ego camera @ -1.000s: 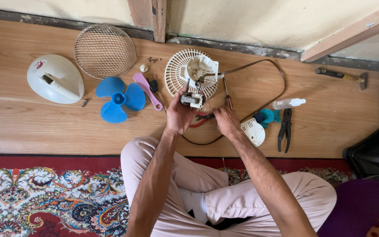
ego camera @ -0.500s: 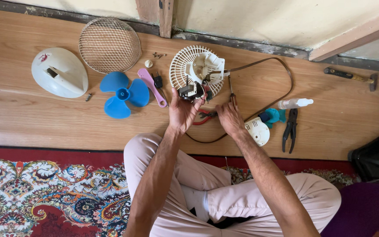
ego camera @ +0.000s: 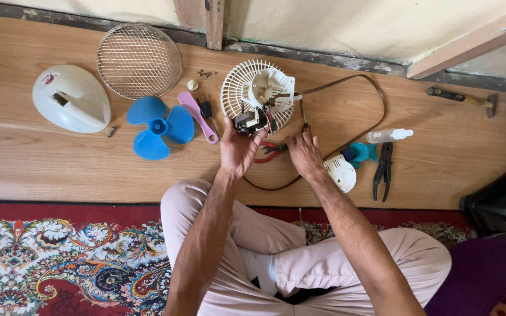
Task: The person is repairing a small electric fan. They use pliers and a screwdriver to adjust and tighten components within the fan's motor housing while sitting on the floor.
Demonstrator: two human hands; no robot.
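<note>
A person sat cross-legged at the near edge of a wooden floor [ego camera: 42,169], seen from above, with both bare forearms stretched toward the far wall.

The left hand [ego camera: 238,149] reached up to a small dark fan motor [ego camera: 248,120], its fingers curled around the motor's near side and closed on it. The motor sat against the near edge of a white round rear fan guard [ego camera: 247,93], which lay flat, directly beyond the fingertips. The right hand [ego camera: 304,153] lay just to the right, fingers drawn together on a thin screwdriver [ego camera: 303,114] whose long axis ran away from the person, tip pointing toward the far side and slightly left, near the motor mount. The left hand was the nearer to the motor; the right hand stood a little apart from it, with red-handled cutters [ego camera: 267,152] on the floor between the two wrists.

A brown power cord [ego camera: 376,99] looped from the guard out to the right and back toward the person. To the right lay a white round cap [ego camera: 342,172], a teal piece [ego camera: 359,152], a small white bottle [ego camera: 389,135] and black pliers [ego camera: 383,169] (a hammer [ego camera: 461,99] sat further right near the wall). To the left lay a blue three-blade fan blade [ego camera: 156,127], a pink tool [ego camera: 199,116], a wire mesh front guard [ego camera: 139,61] and a white housing shell [ego camera: 70,98]. A patterned red rug [ego camera: 60,257] covered the near floor.
</note>
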